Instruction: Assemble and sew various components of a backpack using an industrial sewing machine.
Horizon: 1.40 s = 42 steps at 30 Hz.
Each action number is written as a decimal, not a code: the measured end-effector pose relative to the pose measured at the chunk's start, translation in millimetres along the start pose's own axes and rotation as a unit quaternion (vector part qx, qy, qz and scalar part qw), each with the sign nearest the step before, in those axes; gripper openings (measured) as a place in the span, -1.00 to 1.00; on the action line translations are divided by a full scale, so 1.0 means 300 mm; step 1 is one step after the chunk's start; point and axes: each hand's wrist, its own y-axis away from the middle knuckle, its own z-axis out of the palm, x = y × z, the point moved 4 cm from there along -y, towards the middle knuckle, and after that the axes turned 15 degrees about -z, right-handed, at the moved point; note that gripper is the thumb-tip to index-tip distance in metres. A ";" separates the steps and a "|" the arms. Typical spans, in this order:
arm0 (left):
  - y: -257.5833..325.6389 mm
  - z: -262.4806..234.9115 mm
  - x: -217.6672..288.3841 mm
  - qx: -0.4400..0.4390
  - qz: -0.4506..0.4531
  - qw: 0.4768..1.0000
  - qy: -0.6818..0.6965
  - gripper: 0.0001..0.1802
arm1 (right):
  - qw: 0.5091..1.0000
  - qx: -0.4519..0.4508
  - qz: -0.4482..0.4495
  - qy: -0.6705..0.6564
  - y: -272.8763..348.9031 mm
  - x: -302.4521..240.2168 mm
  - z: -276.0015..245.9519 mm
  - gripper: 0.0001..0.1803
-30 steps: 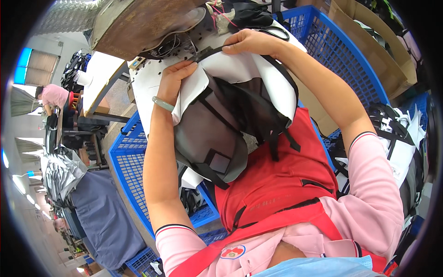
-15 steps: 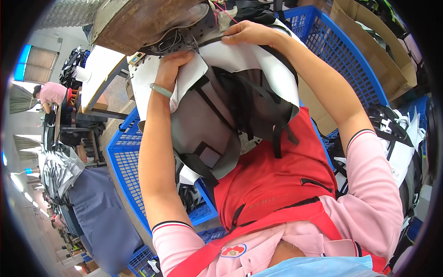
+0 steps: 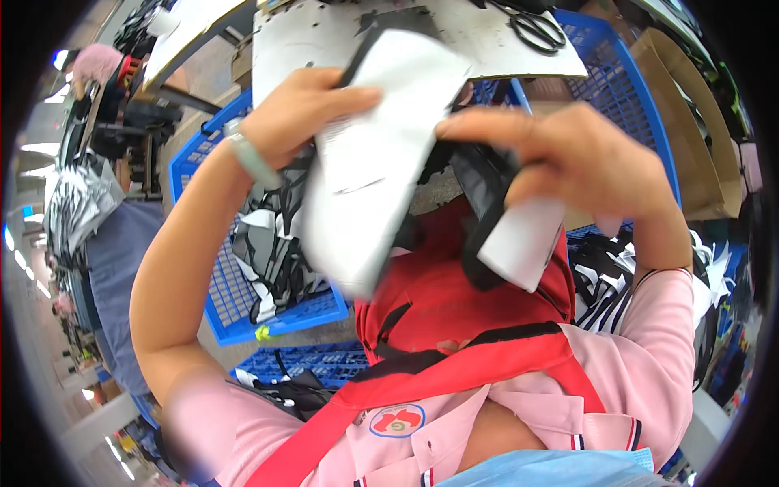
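Note:
A white fabric piece with black edging is held up over my lap, its lower end blurred by motion. My left hand pinches its left edge, thumb lying on the white face and fingers behind. On the other side, my right hand is slightly blurred. Its index finger stretches to the panel's right edge, while the other fingers curl over a black-edged part with a white end. Dark grey fabric hangs between the hands. Whether both parts belong to one sewn piece cannot be made out.
Ahead is a white worktable with black-handled scissors at its right. A blue crate with black and white pieces stands left; another blue crate and a cardboard box stand right. Another person works far left.
Both hands have come back from the sewing machine toward my body with the fabric piece. It is now turned white side up, and the worktable and scissors have come into view.

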 end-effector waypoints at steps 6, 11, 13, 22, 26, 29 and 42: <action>-0.090 0.345 -0.019 -0.147 0.054 0.980 0.119 -0.66 | 0.970 -0.096 -0.130 0.180 -0.016 -0.063 0.263 -0.51; -0.204 0.120 -0.262 0.020 0.084 0.996 -0.028 -0.61 | 0.988 -0.043 -0.029 0.142 0.125 0.003 0.239 -0.64; -0.304 0.056 -0.467 0.247 0.128 0.921 -0.274 -0.60 | 0.990 -0.025 -0.035 0.131 0.143 0.006 0.236 -0.66; -0.486 0.057 -0.723 0.458 0.103 0.796 -0.382 -0.70 | 0.959 0.112 -0.203 0.163 0.141 -0.126 0.160 -0.68; -0.400 -0.043 -0.664 0.347 -0.019 0.892 -0.288 -0.69 | 0.904 -0.144 -0.309 0.259 0.098 -0.239 0.241 -0.77; -0.215 0.089 -0.532 0.512 0.397 0.729 -0.219 -0.72 | 0.946 -0.226 -0.221 0.067 0.043 -0.244 0.393 -0.85; 0.184 -0.281 -0.674 0.214 0.046 0.944 0.249 -0.83 | 0.899 -0.322 -0.206 0.213 0.093 0.286 0.818 -0.72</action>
